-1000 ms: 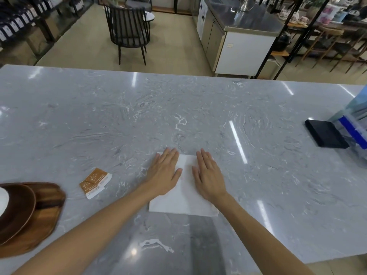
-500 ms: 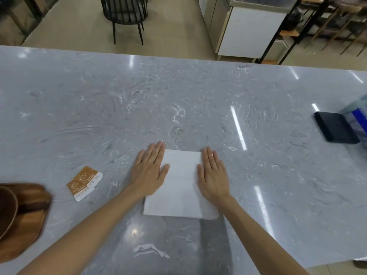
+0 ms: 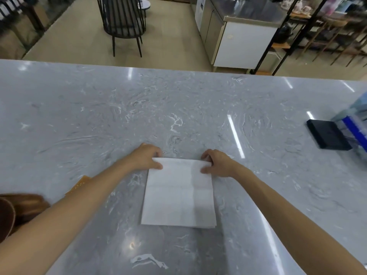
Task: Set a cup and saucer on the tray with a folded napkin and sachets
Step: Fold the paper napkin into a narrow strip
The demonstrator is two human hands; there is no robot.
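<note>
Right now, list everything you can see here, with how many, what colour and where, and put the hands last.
napkin: one, white, flat on the counter, centre, near the front edge.
sachets: number unclear, brown, left of the napkin, mostly hidden behind the left forearm.
wooden tray: one, brown, far left edge, cut off by the frame.
counter: one, grey marble.
black pad: one, black, flat at the right edge.
blue and clear packaging: number unclear, far right, partly over the pad.
chair: one, black, on the floor beyond the counter.
cabinet: one, white with steel top, beyond the counter.
left hand: pinches the napkin's far left corner.
right hand: pinches the far right corner.
</note>
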